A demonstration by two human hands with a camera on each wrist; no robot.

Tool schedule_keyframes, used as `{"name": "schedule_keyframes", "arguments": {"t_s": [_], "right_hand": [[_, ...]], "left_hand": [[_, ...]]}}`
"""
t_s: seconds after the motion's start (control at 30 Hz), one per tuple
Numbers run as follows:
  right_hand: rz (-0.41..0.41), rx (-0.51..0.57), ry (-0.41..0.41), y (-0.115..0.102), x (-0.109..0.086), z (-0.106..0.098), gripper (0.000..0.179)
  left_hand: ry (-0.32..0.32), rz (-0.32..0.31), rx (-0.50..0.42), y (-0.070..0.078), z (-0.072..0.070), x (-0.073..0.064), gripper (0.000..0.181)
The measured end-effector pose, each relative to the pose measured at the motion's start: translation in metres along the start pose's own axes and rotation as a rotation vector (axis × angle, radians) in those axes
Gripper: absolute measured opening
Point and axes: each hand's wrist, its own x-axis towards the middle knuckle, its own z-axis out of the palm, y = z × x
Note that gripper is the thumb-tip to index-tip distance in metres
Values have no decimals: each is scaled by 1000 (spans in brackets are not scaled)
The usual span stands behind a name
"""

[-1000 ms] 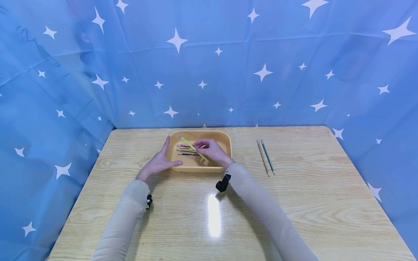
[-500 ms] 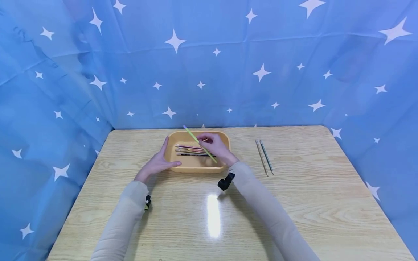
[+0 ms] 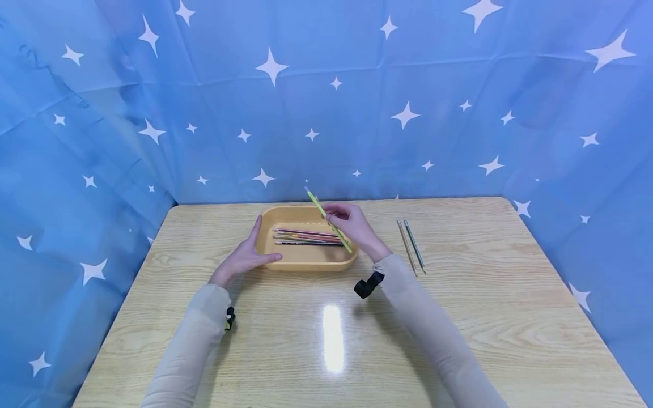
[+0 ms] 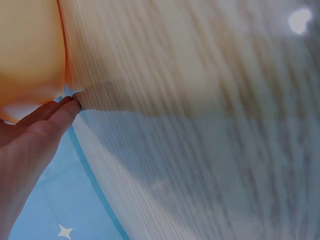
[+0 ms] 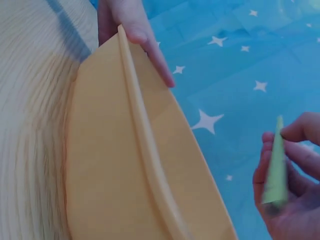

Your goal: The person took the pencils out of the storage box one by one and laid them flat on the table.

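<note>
A yellow-green pencil (image 3: pixel 313 199) with a purple end is pinched by my right hand (image 3: pixel 357 228). It slants over the right part of a shallow tan tray (image 3: pixel 306 266). My left hand (image 3: pixel 244 258) rests at the tray's left end, fingers extended, thumb over the near rim. Inside the tray lie several pencils (image 3: pixel 301 231) side by side, one of them dark. The right wrist view shows the held pencil (image 5: pixel 276 175) beside the tray's wall (image 5: pixel 100 150), slightly blurred. From the left wrist, straight fingers (image 4: pixel 60 117) appear against the tray's side.
To the right of the tray, a tan pencil (image 3: pixel 407 247) and a teal pencil (image 3: pixel 415 247) lie on the wooden table (image 3: pixel 510 317). A blue curtain with white stars (image 3: pixel 326 113) hangs behind the table and along its sides.
My right hand has lifted the yellow-green pencil and carried it rightward, uncovering more of the pencils in the tray. The left hand stays at the tray's left end.
</note>
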Motion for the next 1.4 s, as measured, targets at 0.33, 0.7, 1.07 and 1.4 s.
{"name": "schedule_keyframes", "arguments": {"t_s": [0.33,0.7,1.07,1.4], "right_hand": [[-6,-97,-15,-26,-32,-26,31],[-8,-241,9,19,-41,-54,30],[35,-286,4,38,-66,-85,30],[74,-318,17,52,-91,-123,37]], "left_hand": [[-2,-6,1,1,1,-1,121],[-3,-18,14,2,0,0,120],[-6,-25,-3,0,-1,-1,119],[-5,-31,13,-1,1,-1,120]]}}
